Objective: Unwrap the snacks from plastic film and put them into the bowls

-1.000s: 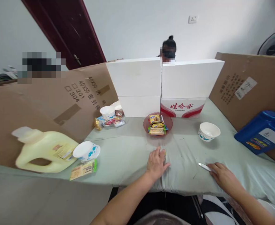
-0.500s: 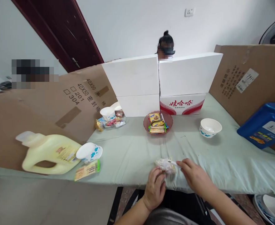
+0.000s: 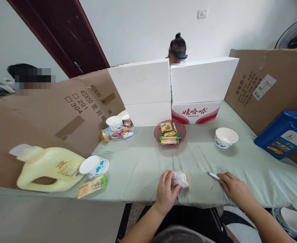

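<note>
Wrapped bundle (image 3: pixel 181 179) sits between left hand (image 3: pixel 165 193) gripping it and right hand (image 3: pixel 235 187) holding tool (image 3: pixel 214 176).

the head camera looks down across the table (image 3: pixel 135 168).

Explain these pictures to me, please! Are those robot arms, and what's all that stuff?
No robot here: those are a person's own two bare hands. One camera, worn on that person's head, takes every picture, looking forward and down.

The left hand has its fingers and thumb around one end of a clear-wrapped bundle. The right hand holds a slim white tool; I can't tell exactly what kind.

On the pale green cloth sit a reddish bowl with snack packets in it, a yellow jug on the left and a blue bottle on the right.
</note>
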`<state>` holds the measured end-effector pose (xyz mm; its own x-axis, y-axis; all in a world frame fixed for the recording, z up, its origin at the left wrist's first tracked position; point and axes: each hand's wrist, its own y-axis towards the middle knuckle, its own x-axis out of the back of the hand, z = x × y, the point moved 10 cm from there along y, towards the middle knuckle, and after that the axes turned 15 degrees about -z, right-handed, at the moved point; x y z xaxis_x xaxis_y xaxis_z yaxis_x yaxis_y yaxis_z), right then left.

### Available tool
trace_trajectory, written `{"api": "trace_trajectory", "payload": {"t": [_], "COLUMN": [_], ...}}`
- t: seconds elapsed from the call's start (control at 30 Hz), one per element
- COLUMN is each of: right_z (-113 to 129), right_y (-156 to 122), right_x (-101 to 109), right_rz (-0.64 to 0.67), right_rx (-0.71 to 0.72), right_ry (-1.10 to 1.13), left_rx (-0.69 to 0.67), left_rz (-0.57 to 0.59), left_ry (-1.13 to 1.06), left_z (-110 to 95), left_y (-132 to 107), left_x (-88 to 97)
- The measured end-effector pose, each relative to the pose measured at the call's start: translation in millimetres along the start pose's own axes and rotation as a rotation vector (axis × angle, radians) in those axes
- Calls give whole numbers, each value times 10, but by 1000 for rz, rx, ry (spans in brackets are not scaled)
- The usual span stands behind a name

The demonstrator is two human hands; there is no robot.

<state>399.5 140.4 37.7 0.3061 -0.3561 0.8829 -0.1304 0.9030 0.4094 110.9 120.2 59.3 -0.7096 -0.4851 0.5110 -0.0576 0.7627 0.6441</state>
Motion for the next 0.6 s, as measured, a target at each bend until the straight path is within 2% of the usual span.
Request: {"api": "trace_trajectory", "payload": {"t": [0.07, 0.13, 0.2, 0.27, 0.33, 0.4, 0.47, 0.5, 0.6], "right_z": [-33, 142, 481, 898, 1282, 1531, 1578, 1527, 1192], "right_y": [-10, 9, 41, 75, 110, 147, 187, 204, 208], "right_x": [46, 132, 224, 284, 272, 189, 82, 36, -35], "right_rz": [-77, -162, -217, -229, -206, -178, -177, -187, -233], "right_rx": [1, 12, 41, 88, 138, 173, 167, 146, 31], "right_ry": [-39, 3, 125, 258, 341, 374, 384, 394, 455], "left_rx": [112, 236, 315, 324, 313, 323, 393, 457, 703], "left_rz": [49, 71, 75, 93, 126, 146, 104, 59, -83], "left_ry": [-86, -213, -313, -356, -366, -387, -425, -440, -453], "left_z": [73, 134, 151, 107, 52, 44, 168, 296, 823], "left_y": [125, 198, 213, 191, 155, 135, 140, 137, 19], "left_x": [-104, -157, -156, -136, -129, -120, -62, -9, 186]}}
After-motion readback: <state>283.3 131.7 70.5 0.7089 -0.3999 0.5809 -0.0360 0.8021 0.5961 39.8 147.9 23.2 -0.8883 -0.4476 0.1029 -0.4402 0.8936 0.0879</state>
